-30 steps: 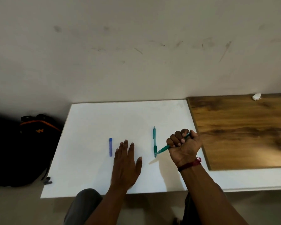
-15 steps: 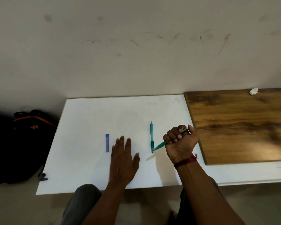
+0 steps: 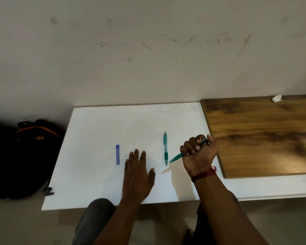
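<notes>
Almost nothing has moved since the earlier frames: both hands stay where they were, and the held pen's tip still points at the lying pen's near end.

On the floor off the table's (image 3: pixel 95 129) left edge slumps a black fabric bag (image 3: pixel 25 156) with orange trim. The table is smooth, matt and white. Left of its centre lies a blue strip (image 3: pixel 117 154), flat, narrow and straight. Just right of the strip, the left hand (image 3: pixel 138 174) rests palm down near the front edge, fingers straight and close together, thumb out.

Next comes the lying pen (image 3: pixel 165 148), teal plastic, slim, pointing at the far edge. Its tip almost meets the held pen (image 3: pixel 177 157), also teal, slanting up to the right inside the right hand (image 3: pixel 199 152), which is clenched round the barrel in a fist near the table's right side. A red thread (image 3: pixel 204 174) circles that wrist.

Both pens look light, stiff and slick, likely to roll. Mid-barrel or the darker grip section near the tip seems the best hold.

Farther right lies a wood board (image 3: pixel 254 138), brown, grained, with a white wad (image 3: pixel 276 98) at its far edge.
</notes>
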